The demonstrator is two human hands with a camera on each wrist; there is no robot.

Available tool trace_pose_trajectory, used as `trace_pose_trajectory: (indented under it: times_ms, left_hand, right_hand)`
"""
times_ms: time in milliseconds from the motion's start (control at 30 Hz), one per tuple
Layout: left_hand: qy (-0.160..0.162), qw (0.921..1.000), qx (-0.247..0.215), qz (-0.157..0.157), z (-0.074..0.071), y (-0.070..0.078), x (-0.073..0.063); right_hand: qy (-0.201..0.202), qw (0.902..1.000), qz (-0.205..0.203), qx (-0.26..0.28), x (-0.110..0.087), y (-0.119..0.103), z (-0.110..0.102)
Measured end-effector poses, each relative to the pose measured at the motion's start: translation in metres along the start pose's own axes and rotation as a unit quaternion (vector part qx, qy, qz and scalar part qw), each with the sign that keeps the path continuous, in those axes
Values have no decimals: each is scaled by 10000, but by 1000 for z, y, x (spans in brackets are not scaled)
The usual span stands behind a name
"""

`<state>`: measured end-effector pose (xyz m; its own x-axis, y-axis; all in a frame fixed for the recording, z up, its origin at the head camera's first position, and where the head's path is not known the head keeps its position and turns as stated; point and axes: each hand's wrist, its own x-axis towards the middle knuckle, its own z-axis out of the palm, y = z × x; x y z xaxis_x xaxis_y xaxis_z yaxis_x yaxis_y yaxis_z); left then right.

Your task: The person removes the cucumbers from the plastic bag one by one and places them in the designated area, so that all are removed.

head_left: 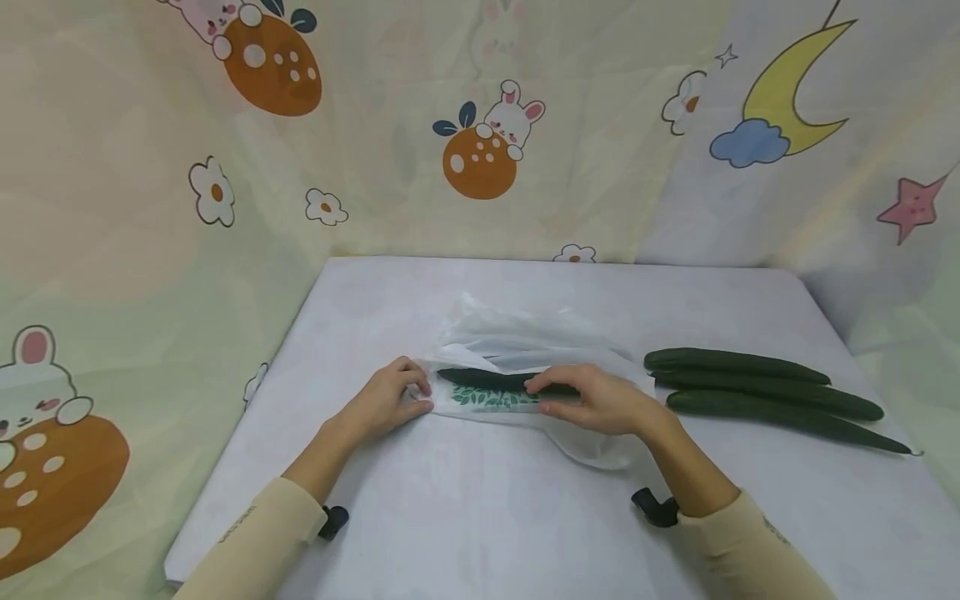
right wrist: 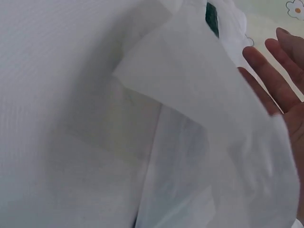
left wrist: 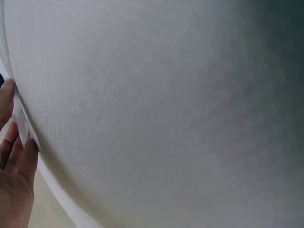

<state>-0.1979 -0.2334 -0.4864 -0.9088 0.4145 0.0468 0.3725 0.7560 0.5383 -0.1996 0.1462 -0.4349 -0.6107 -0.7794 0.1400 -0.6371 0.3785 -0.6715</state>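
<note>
Cucumber (head_left: 487, 380) lies partway inside the plastic bag (head_left: 525, 346) mid-counter (head_left: 465, 508). My left hand (head_left: 386, 402) pinches the bag's edge; my right hand (head_left: 592, 398) rests on the cucumber, fingers fairly straight. I'd hold the mouth taut and feed the cucumber in lengthwise.

We're looking at a pale lavender-white surface (head_left: 465, 517) with a cartoon-print curtain (head_left: 135, 167) hung around it on three sides. Behind it we see cream fabric with a rabbit hugging an orange fruit (head_left: 483, 150), and small white flowers (head_left: 213, 193) to the left. On the right, we pick out a yellow crescent moon (head_left: 795, 83) over a blue cloud and a pink star (head_left: 911, 207). The light is soft and even.
</note>
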Motion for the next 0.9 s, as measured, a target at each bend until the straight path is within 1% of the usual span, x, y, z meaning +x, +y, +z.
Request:
trace_pose_trajectory:
  times_ms: [233, 567, 733, 900]
  left_hand:
    - [-49, 9999, -30, -156, 2, 2, -1]
    - [-4, 9999, 67, -136, 3, 3, -1]
    - [42, 10000, 65, -31, 3, 2, -2]
    - [46, 10000, 67, -43, 3, 1, 0]
  right_hand:
    - [82, 9999, 82, -86, 0, 15, 3]
    - [183, 9996, 227, 60, -3, 27, 5]
    - [205, 9995, 225, -15, -4, 28, 5]
    - [224, 9994, 265, -76, -4, 31, 4]
